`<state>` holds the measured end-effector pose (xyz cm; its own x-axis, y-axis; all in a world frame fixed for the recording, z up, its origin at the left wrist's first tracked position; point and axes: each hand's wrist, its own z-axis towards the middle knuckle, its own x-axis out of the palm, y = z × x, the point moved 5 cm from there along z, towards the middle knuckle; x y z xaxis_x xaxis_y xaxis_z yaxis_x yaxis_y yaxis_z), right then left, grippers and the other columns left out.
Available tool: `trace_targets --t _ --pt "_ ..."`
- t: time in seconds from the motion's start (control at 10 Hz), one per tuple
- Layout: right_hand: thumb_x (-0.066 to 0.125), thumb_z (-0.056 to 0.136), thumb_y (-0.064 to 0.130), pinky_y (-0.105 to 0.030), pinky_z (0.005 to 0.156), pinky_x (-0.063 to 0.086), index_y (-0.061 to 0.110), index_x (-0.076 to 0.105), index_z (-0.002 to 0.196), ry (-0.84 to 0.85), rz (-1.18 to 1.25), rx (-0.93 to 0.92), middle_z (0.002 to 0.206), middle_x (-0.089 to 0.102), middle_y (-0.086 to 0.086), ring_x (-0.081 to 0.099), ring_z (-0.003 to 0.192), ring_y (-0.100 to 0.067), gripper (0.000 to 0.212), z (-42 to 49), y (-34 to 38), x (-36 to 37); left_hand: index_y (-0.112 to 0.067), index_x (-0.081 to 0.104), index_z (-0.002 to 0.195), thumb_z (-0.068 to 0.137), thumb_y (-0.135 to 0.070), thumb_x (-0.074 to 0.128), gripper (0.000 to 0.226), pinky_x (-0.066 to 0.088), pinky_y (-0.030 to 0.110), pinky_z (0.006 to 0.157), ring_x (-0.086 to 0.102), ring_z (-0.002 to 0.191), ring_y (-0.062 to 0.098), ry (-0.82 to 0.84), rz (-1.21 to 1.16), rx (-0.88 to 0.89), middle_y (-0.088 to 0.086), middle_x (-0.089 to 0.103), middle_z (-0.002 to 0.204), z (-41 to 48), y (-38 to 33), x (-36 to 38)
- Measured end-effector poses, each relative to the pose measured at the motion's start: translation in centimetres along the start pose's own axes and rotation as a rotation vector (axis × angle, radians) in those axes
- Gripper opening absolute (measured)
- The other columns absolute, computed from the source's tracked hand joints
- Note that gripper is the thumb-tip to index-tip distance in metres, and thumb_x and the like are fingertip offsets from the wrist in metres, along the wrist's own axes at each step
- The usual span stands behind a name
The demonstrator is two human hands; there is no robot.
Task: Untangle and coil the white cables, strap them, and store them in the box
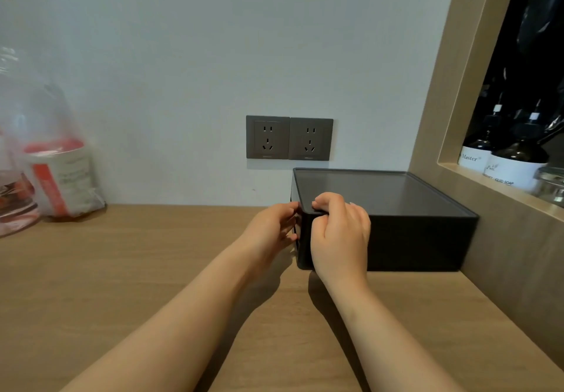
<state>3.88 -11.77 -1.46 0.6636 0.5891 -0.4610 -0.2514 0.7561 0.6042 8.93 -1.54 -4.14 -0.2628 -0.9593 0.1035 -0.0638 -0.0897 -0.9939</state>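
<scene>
A wooden worktop (122,285) runs along a pale wall with two sockets (289,137). The black box (421,242) sits at its right end, lid (390,191) on. The left hand (271,227) grips the box's left side; the right hand (341,236) curls over the lid's near corner.
</scene>
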Motion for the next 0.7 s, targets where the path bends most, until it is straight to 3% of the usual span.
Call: trace_targets --t 0.1,0.2,0.3,0.4,0.5,0.6,0.7 --pt "0.042 0.093 0.010 -0.033 0.109 0.024 0.015 0.058 0.111 0.044 -0.038 -0.002 0.106 0.062 -0.001 0.045 0.111 -0.015 0.024 0.0 0.1 -0.2 -0.008 0.052 0.131 0.097 -0.001 0.029 0.042 0.045 0.027 0.091 0.048 0.123 0.016 -0.021 0.133 0.022 0.009 0.054 0.131 -0.4 -1.2 0.5" --pt "0.043 0.094 0.014 -0.031 0.112 0.019 0.016 0.059 0.111 0.058 -0.088 -0.047 0.107 0.063 0.000 0.049 0.111 -0.014 0.024 -0.1 0.2 -0.2 -0.008 0.062 0.116 0.098 -0.010 0.038 0.031 0.048 0.022 0.079 0.057 0.111 0.015 -0.101 0.135 0.078 0.009 0.063 0.120 -1.3 -1.6 0.6" --pt "0.044 0.093 0.014 -0.032 0.113 0.018 0.017 0.061 0.110 0.091 -0.129 -0.116 0.109 0.064 0.001 0.052 0.110 -0.015 0.024 -0.2 0.4 -0.1 -0.014 0.064 0.115 0.097 -0.013 0.044 0.028 0.048 0.023 0.082 0.058 0.109 0.015 -0.211 0.143 0.156 0.004 0.066 0.114 -2.4 -1.1 0.7" --pt "0.042 0.094 0.015 -0.034 0.114 0.019 0.017 0.059 0.116 0.116 -0.114 -0.138 0.119 0.060 0.001 0.045 0.123 -0.016 0.028 -0.6 0.1 -0.8 -0.020 0.055 0.131 0.098 -0.018 0.044 0.035 0.043 0.013 0.081 0.054 0.115 0.011 -0.269 0.438 0.346 -0.005 0.061 0.125 -3.8 -0.9 1.3" --pt "0.041 0.086 0.020 -0.037 0.106 0.029 0.017 0.063 0.110 0.017 -0.101 -0.120 0.112 0.064 0.001 0.048 0.120 -0.019 0.033 -1.4 -0.4 -2.7 -0.020 0.050 0.134 0.094 -0.019 0.046 0.041 0.042 0.025 0.094 0.052 0.123 0.015 -0.382 0.893 0.593 -0.005 0.056 0.133 -5.5 -0.7 1.7" --pt "0.043 0.089 0.022 -0.035 0.102 0.032 0.020 0.062 0.112 0.002 -0.140 -0.075 0.111 0.063 0.003 0.049 0.115 -0.016 0.030 -2.6 -1.6 -4.7 -0.014 0.051 0.130 0.082 -0.029 0.044 0.051 0.043 0.048 0.099 0.052 0.125 0.028 -0.464 1.273 0.883 0.006 0.058 0.132 -6.9 0.5 3.5" --pt "0.047 0.093 0.024 -0.030 0.106 0.027 0.025 0.055 0.122 0.072 -0.204 0.005 0.122 0.057 0.008 0.041 0.123 -0.011 0.030 -3.8 -2.6 -6.2 -0.019 0.039 0.136 0.081 -0.037 0.042 0.059 0.034 0.052 0.107 0.043 0.133 0.028 -0.399 1.449 0.918 0.005 0.052 0.139 -7.5 1.7 5.1"
